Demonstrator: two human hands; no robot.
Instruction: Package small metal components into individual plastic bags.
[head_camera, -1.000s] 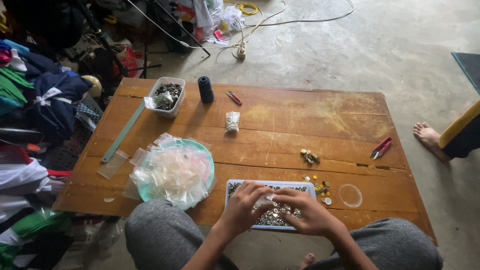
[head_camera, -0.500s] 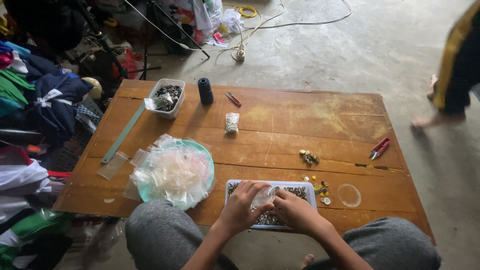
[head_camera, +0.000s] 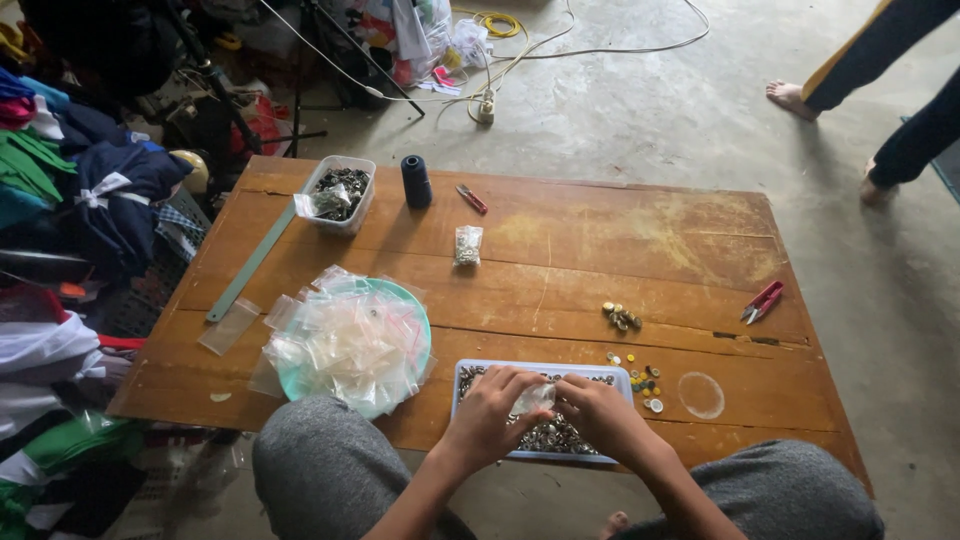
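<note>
- Clear plastic is showing between both hands: a small bag (head_camera: 532, 398) is being pinched from either side, above the tray.
- Left hand (head_camera: 490, 415) is curling its fingers shut on the bag's left edge; right hand (head_camera: 598, 418) is closing on the right edge, at three o'clock from the left.
- Both are hovering over a pale blue tray (head_camera: 470, 372) of small metal pieces, sitting at the table's (head_camera: 600, 250) near edge.
- At nine o'clock from the tray, a green plate (head_camera: 415, 305) is carrying a heap of empty clear bags (head_camera: 345, 345).
- At two o'clock, loose caps (head_camera: 622, 317) and red snips (head_camera: 762, 301) are lying apart.
- At twelve o'clock, a filled bag (head_camera: 467, 244), a dark thread spool (head_camera: 416, 181) and a clear tub (head_camera: 338, 192) are resting farther off.
</note>
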